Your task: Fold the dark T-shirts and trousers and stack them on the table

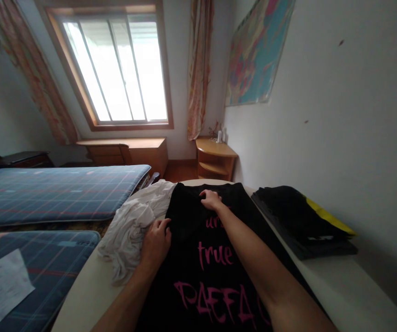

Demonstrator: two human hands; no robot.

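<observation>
A black T-shirt (188, 272) with pink lettering lies spread over the table in front of me, a part of it folded in at the upper left. My left hand (157, 237) is at the shirt's left edge, its fingers curled and pinching the cloth. Farther up, my right hand (211, 199) reaches across the lettering, with finger and thumb closed on the folded part; its fingertips partly hide the cloth there. Crumpled white cloth (134, 216) lies just left of the shirt, close against my left hand.
A stack of folded dark clothes (288, 216), one with a yellow part, sits right of the shirt on the pale table (81, 295). Blue plaid mattresses (63, 193) are at the left, one bearing a paper sheet (4, 288). A corner shelf (215, 147) stands beyond the table.
</observation>
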